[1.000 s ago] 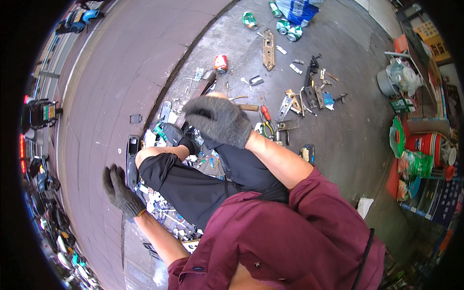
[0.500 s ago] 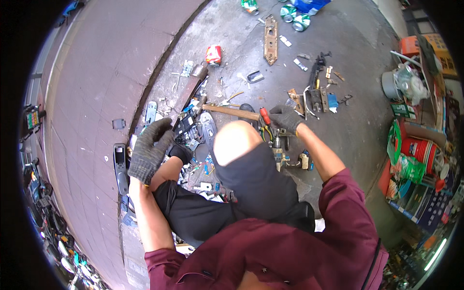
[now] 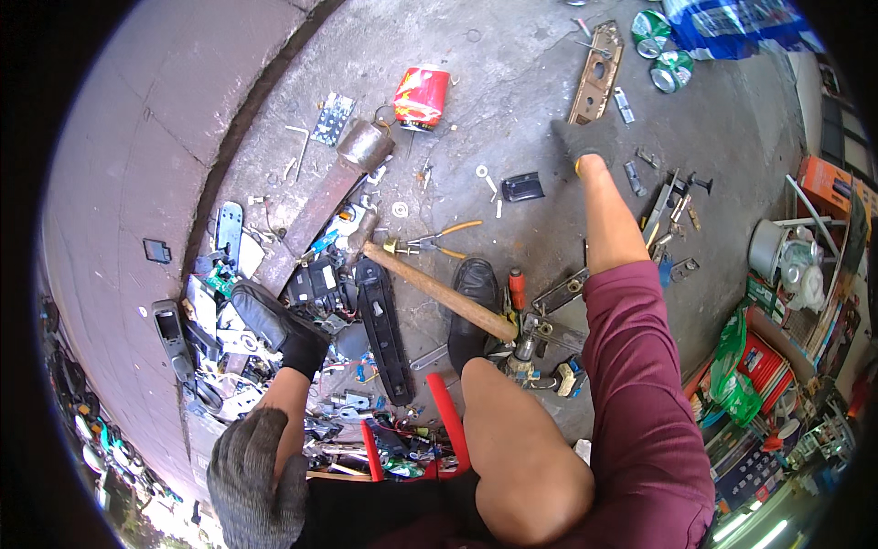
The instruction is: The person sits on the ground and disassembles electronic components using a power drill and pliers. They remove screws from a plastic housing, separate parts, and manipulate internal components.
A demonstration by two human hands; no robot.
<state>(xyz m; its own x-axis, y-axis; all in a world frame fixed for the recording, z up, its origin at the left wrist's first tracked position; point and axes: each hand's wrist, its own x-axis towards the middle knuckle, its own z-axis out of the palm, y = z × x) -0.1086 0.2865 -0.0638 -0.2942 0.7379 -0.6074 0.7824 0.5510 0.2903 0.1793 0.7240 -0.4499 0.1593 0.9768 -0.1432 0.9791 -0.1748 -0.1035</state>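
My right hand (image 3: 585,142), in a dark glove, reaches far forward over the ground. It is at the lower end of a long brownish metal plate with holes (image 3: 599,73); blur hides its fingers and whether they touch the plate. My left hand (image 3: 261,476), in a grey knit glove, is low at the left beside my bent leg. Its fingers are loosely bent and slightly apart, with nothing seen in them. Between my feet, a wooden-handled hammer (image 3: 439,288) lies slantwise, near yellow-handled pliers (image 3: 434,242) and a red-handled screwdriver (image 3: 517,288).
A heavy metal bar (image 3: 315,215) with a cylindrical end lies among scrap parts by my left shoe (image 3: 261,316). A red can (image 3: 422,97) and a black plastic piece (image 3: 523,188) lie ahead. Crushed green cans (image 3: 672,71) are far right. A power drill (image 3: 526,357) lies nearer.
My right hand has moved forward from beside the screwdriver to the metal plate. My left hand has drawn back toward me. The view has shifted, and the ground items appear larger.
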